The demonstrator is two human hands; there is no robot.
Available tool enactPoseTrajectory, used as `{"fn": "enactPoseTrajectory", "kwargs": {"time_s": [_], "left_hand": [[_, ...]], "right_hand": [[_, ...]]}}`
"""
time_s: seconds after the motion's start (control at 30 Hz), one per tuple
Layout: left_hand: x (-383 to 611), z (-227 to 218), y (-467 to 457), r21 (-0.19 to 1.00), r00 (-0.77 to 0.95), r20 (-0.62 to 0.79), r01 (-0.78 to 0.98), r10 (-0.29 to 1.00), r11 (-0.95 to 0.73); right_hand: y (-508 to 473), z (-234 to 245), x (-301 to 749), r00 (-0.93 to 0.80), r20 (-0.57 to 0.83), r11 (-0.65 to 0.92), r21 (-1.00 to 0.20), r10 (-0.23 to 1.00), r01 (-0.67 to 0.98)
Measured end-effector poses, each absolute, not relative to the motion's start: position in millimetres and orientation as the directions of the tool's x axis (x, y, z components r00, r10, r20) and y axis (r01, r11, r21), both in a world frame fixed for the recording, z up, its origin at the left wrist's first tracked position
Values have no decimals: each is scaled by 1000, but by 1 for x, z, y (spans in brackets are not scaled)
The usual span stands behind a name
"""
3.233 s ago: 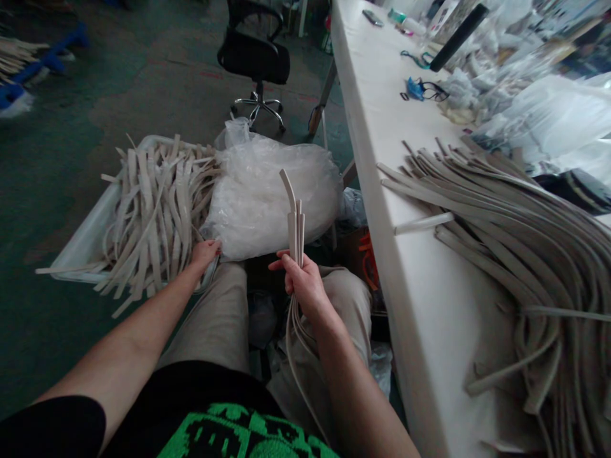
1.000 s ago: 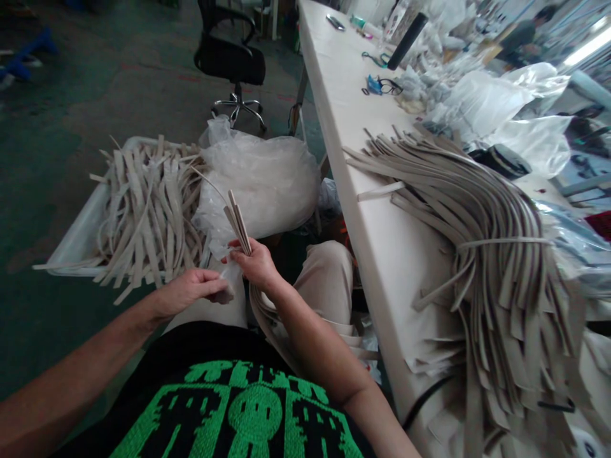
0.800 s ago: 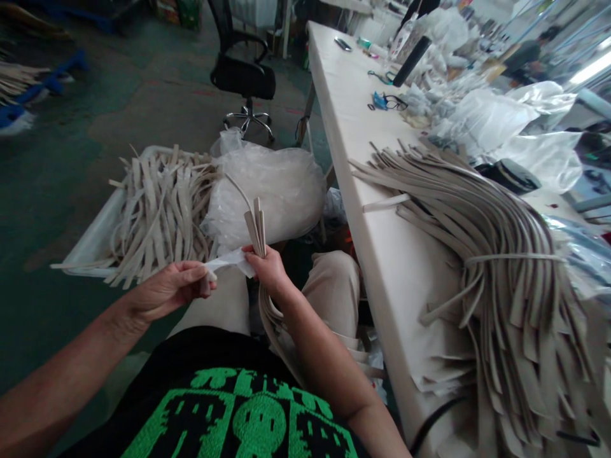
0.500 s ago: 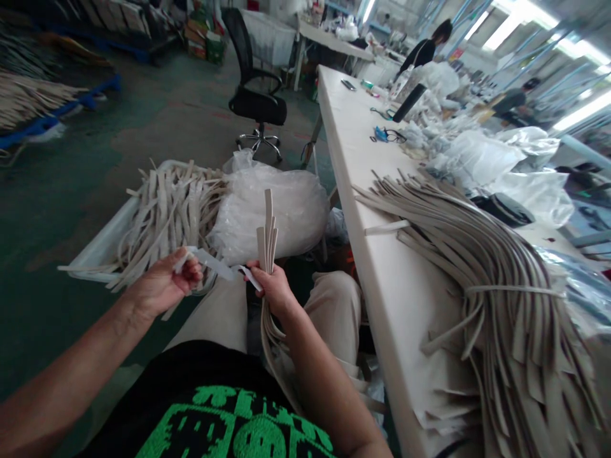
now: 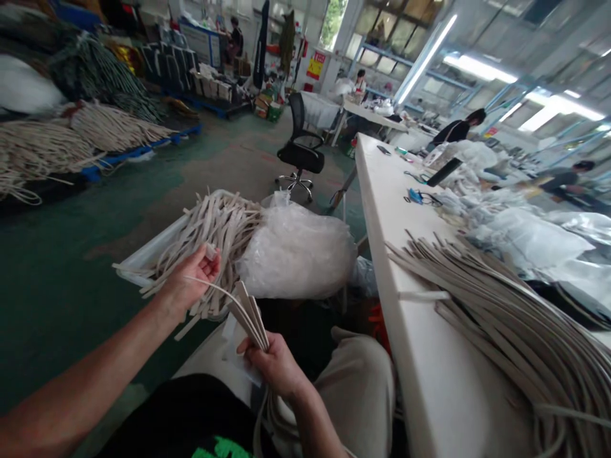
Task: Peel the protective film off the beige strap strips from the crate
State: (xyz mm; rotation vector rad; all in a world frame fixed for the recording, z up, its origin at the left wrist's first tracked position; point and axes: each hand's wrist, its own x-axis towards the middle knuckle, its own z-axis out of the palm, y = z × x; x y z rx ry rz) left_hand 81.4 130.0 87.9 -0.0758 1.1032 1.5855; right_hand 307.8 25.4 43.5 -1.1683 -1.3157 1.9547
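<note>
My right hand (image 5: 274, 364) is closed round a bundle of beige rubber strips (image 5: 249, 316) whose ends fan up to the left, above my lap. My left hand (image 5: 191, 280) is closed on a small white piece at its fingertips, with a thin strip arching from it to the bundle. That hand hovers over the near edge of a white tray (image 5: 143, 256) heaped with loose beige strips (image 5: 217, 222). A clear plastic bag (image 5: 298, 251) bulges just right of the tray.
A long white table (image 5: 405, 254) runs along my right with a big pile of long beige strips (image 5: 506, 318). A black office chair (image 5: 301, 156) stands on the green floor ahead. More strip piles (image 5: 52, 143) lie far left. Other people work at the back.
The view has tilted up to show the workshop. My left hand rose left over the tray with the white piece. My right hand sank toward my lap, the bundle leaning left.
</note>
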Motion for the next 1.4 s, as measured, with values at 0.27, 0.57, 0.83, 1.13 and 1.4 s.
{"fn": "enactPoseTrajectory", "kwargs": {"time_s": [0.27,0.57,0.83,1.13,1.4], "left_hand": [[82,84,124,591,-351,-497,-806,794,13],[87,79,129,617,-358,-450,-787,818,-5],[96,77,133,646,-383,-394,-762,835,-44],[100,76,128,691,-399,-322,-719,858,-74],[101,81,126,723,-466,-295,-680,834,-124]], "right_hand": [[29,35,311,-453,-434,-478,-878,779,19],[29,30,310,-476,-431,-489,-872,766,3],[27,20,307,-490,-446,-485,-873,749,54],[27,18,305,-482,-478,-500,-861,734,92],[26,22,302,-476,-499,-477,-861,724,178]]}}
